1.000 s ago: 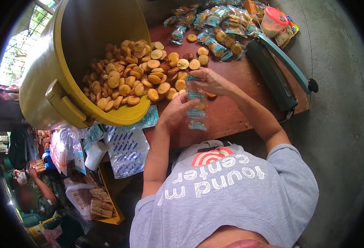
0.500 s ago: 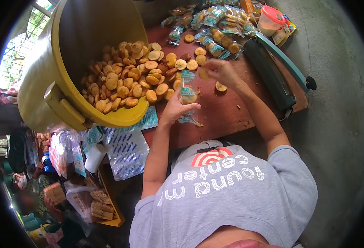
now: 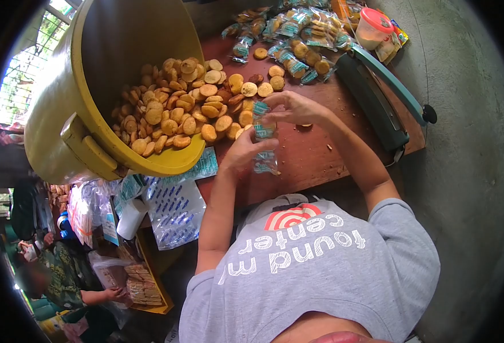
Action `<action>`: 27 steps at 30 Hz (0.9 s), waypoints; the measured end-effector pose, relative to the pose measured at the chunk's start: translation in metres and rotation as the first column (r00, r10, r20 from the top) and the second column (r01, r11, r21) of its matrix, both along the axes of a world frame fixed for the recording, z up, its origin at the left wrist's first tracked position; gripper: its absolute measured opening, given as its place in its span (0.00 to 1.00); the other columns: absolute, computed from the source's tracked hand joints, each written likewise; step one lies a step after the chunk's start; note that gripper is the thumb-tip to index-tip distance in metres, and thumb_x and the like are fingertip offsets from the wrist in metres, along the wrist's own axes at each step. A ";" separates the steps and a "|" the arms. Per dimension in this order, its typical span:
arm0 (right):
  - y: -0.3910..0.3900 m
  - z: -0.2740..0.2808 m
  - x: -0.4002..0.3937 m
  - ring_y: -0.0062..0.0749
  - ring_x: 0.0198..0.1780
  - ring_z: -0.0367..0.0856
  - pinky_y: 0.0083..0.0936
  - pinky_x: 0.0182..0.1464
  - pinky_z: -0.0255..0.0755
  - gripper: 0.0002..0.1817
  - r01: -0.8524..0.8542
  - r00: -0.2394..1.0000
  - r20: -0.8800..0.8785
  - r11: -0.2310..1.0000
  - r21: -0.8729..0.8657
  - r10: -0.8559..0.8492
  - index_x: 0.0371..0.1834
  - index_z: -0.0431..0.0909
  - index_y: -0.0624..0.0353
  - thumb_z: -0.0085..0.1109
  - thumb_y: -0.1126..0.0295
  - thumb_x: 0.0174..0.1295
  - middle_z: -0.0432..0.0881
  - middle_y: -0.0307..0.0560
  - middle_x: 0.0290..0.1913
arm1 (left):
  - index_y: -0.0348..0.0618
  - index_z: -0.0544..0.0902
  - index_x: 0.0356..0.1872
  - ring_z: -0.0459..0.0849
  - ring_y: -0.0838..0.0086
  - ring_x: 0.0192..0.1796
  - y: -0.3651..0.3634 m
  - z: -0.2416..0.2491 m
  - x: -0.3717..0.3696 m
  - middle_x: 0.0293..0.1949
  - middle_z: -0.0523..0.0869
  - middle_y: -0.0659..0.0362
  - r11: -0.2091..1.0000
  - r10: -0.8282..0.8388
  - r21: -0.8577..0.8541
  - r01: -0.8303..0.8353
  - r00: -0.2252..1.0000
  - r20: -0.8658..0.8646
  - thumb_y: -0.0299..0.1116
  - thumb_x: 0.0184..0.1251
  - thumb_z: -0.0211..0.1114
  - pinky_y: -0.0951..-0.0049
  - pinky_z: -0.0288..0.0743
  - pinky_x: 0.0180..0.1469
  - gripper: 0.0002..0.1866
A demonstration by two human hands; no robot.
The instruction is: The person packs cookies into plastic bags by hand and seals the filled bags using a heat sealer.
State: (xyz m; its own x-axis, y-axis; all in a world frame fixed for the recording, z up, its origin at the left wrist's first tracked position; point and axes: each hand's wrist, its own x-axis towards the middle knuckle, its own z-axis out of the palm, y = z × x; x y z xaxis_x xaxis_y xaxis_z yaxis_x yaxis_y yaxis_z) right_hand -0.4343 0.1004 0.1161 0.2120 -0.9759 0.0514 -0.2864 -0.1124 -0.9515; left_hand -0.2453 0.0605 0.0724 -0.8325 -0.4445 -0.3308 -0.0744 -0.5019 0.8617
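Note:
My left hand is closed around the side of a clear plastic packet with teal print, held upright over the red-brown table. My right hand is at the packet's upper end, its fingers bent round the opening; whether a biscuit is between them is hidden. Round biscuits spill out of a tipped yellow bucket just left of the packet. Part of a loose biscuit shows below my right wrist.
Filled packets lie in a pile at the back. A sealer with a teal arm stands at the right, near a red-lidded tub. Printed plastic sheets hang at the table's left edge. Another person is at lower left.
My right hand has moved left and down, from beside the packet with a biscuit to the packet's top. The other person's hands have moved down to a plastic bag.

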 end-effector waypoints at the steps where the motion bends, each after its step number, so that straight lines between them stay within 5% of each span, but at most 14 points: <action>1: -0.006 -0.016 -0.004 0.14 0.35 0.70 0.19 0.37 0.68 0.12 0.039 0.979 -0.203 0.999 0.015 -0.035 0.40 0.77 0.64 0.55 0.65 0.61 0.78 0.35 0.28 | 0.41 0.72 0.46 0.79 0.79 0.36 -0.001 0.001 0.001 0.36 0.78 0.63 1.000 -0.002 0.002 0.002 1.000 0.000 0.31 0.48 0.72 0.76 0.75 0.38 0.24; 5: -0.003 -0.013 -0.003 0.16 0.34 0.72 0.20 0.37 0.69 0.09 0.036 0.999 -0.016 0.998 0.056 -0.035 0.37 0.76 0.63 0.55 0.67 0.60 0.78 0.39 0.28 | 0.41 0.72 0.45 0.81 0.76 0.33 -0.001 0.000 -0.001 0.34 0.81 0.61 0.985 -0.083 0.147 0.096 0.992 -0.092 0.32 0.52 0.69 0.75 0.78 0.35 0.20; 8: 0.006 -0.022 -0.026 0.19 0.35 0.75 0.19 0.39 0.70 0.09 0.269 0.959 0.085 0.963 0.031 -0.270 0.38 0.75 0.64 0.55 0.71 0.59 0.78 0.37 0.31 | 0.40 0.72 0.44 0.82 0.76 0.32 -0.001 0.000 0.000 0.33 0.81 0.60 0.992 -0.061 0.101 0.070 0.994 -0.090 0.31 0.52 0.70 0.75 0.78 0.35 0.20; 9: 0.017 -0.030 -0.038 0.19 0.36 0.76 0.19 0.39 0.70 0.09 0.331 0.854 -0.389 0.938 -0.103 -0.344 0.39 0.76 0.64 0.55 0.70 0.59 0.79 0.38 0.32 | 0.40 0.72 0.44 0.82 0.76 0.32 -0.002 0.001 0.001 0.33 0.81 0.61 0.998 -0.050 0.041 0.053 0.997 -0.054 0.31 0.51 0.70 0.76 0.78 0.35 0.20; 10: 0.023 -0.040 -0.045 0.20 0.36 0.76 0.20 0.38 0.71 0.10 0.321 0.529 -0.753 0.913 -0.251 -0.392 0.40 0.76 0.63 0.56 0.70 0.59 0.79 0.38 0.34 | 0.40 0.72 0.44 0.82 0.76 0.32 -0.002 -0.001 0.000 0.33 0.81 0.61 0.998 -0.050 0.041 0.053 0.997 -0.055 0.31 0.51 0.70 0.76 0.78 0.35 0.20; 11: 0.024 -0.036 -0.044 0.20 0.36 0.76 0.20 0.38 0.71 0.10 0.322 0.527 -0.753 0.913 -0.252 -0.394 0.40 0.76 0.63 0.56 0.70 0.59 0.79 0.38 0.34 | 0.40 0.72 0.45 0.81 0.77 0.32 -0.002 -0.004 -0.001 0.33 0.80 0.61 1.000 -0.028 -0.010 0.028 0.999 -0.043 0.30 0.49 0.71 0.76 0.77 0.34 0.22; 13: 0.025 -0.027 -0.041 0.20 0.39 0.77 0.21 0.37 0.72 0.10 0.323 0.699 -0.715 0.896 0.305 -0.009 0.41 0.76 0.62 0.57 0.69 0.58 0.80 0.40 0.39 | 0.39 0.71 0.46 0.80 0.78 0.33 -0.004 -0.005 -0.004 0.34 0.79 0.62 0.998 -0.003 -0.064 0.001 0.999 -0.038 0.28 0.47 0.72 0.77 0.77 0.34 0.24; 14: 0.022 -0.037 -0.044 0.20 0.39 0.77 0.21 0.37 0.72 0.10 0.323 0.699 -0.716 0.895 0.307 -0.007 0.41 0.76 0.62 0.57 0.69 0.58 0.80 0.40 0.39 | 0.39 0.71 0.46 0.80 0.79 0.33 -0.003 -0.003 -0.004 0.34 0.78 0.62 0.995 -0.002 -0.096 0.000 1.000 -0.021 0.28 0.46 0.73 0.77 0.76 0.35 0.25; 16: 0.014 -0.063 -0.052 0.21 0.40 0.77 0.21 0.37 0.73 0.08 0.406 0.914 -0.098 0.894 0.188 -0.395 0.36 0.77 0.64 0.56 0.72 0.56 0.80 0.41 0.38 | 0.39 0.71 0.46 0.79 0.80 0.34 -0.003 -0.003 -0.005 0.35 0.78 0.62 0.992 -0.001 -0.127 0.000 1.000 -0.003 0.28 0.45 0.74 0.77 0.76 0.37 0.26; 17: 0.010 -0.053 -0.049 0.21 0.40 0.77 0.21 0.37 0.73 0.08 0.406 0.914 -0.098 0.894 0.188 -0.394 0.36 0.77 0.64 0.56 0.72 0.56 0.80 0.41 0.38 | 0.40 0.71 0.46 0.78 0.80 0.35 -0.003 -0.004 -0.006 0.35 0.78 0.63 0.975 -0.010 -0.221 0.012 1.000 0.011 0.29 0.44 0.74 0.77 0.75 0.38 0.27; 19: 0.001 -0.021 -0.037 0.19 0.40 0.76 0.20 0.37 0.73 0.06 0.505 0.830 0.281 0.863 -0.010 -0.483 0.36 0.77 0.64 0.57 0.76 0.56 0.80 0.40 0.36 | 0.40 0.71 0.47 0.78 0.80 0.35 -0.002 -0.007 -0.008 0.35 0.78 0.63 0.950 -0.026 -0.310 0.034 0.999 0.031 0.29 0.43 0.75 0.77 0.74 0.39 0.28; 20: 0.000 -0.018 -0.035 0.19 0.40 0.76 0.20 0.37 0.73 0.06 0.513 0.825 0.283 0.859 -0.011 -0.489 0.36 0.77 0.64 0.57 0.76 0.56 0.80 0.40 0.36 | 0.41 0.71 0.46 0.77 0.81 0.36 -0.002 -0.008 -0.010 0.35 0.78 0.63 0.946 -0.036 -0.323 0.039 0.999 0.016 0.30 0.42 0.75 0.77 0.73 0.40 0.29; 22: -0.002 -0.014 -0.031 0.19 0.38 0.76 0.19 0.40 0.71 0.09 0.168 0.965 0.207 0.985 -0.030 -0.159 0.43 0.76 0.60 0.55 0.73 0.60 0.80 0.41 0.42 | 0.41 0.71 0.46 0.76 0.81 0.37 -0.003 -0.010 -0.013 0.36 0.78 0.64 0.941 -0.048 -0.337 0.045 0.999 0.002 0.30 0.41 0.76 0.77 0.73 0.41 0.29; 27: -0.005 -0.016 -0.015 0.16 0.34 0.70 0.21 0.38 0.68 0.10 0.093 0.996 -0.017 0.968 0.234 -0.091 0.37 0.79 0.66 0.58 0.69 0.58 0.79 0.38 0.30 | 0.42 0.71 0.47 0.77 0.81 0.36 -0.005 -0.009 -0.008 0.35 0.78 0.64 0.989 -0.062 -0.138 0.059 0.998 -0.017 0.33 0.51 0.70 0.78 0.73 0.39 0.23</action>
